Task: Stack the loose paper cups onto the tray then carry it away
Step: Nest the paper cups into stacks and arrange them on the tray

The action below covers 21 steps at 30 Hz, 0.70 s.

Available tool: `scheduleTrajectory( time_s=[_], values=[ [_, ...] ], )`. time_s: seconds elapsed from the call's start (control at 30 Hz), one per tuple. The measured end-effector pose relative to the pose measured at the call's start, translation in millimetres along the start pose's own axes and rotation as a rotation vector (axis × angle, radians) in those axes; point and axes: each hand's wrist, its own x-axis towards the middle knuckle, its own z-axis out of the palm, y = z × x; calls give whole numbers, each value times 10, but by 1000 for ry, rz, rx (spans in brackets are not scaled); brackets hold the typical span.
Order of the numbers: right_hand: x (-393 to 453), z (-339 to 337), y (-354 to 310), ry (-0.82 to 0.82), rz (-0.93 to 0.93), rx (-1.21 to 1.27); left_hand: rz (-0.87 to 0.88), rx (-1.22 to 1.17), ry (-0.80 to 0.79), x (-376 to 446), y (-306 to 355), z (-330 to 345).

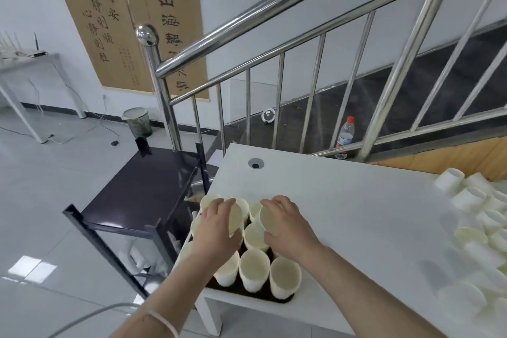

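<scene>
Head-camera view: over a dark tray (284, 299) of upright paper cups (253, 269) at a white table's (343, 214) left end, the left hand (218, 230) grips 1 tilted cup (235, 218) and the right hand (288, 228) grips another cup (269, 220). Loose cups (470, 197) lie heaped at the table's right end.

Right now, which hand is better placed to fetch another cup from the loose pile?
Right hand: the pile of loose white paper cups lies at the table's right end, on its side. Both hands hold cups.
</scene>
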Motion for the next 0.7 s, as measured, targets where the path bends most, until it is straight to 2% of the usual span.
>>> scheduleTrajectory(
  time_s=[0.23,0.7],
  values=[
    [563,334,-416,-11,16,-5,-18,27,6,373,-617,-306],
    [1085,515,-411,-80,98,-45,19,54,-119,992,-941,-137]
  ],
)
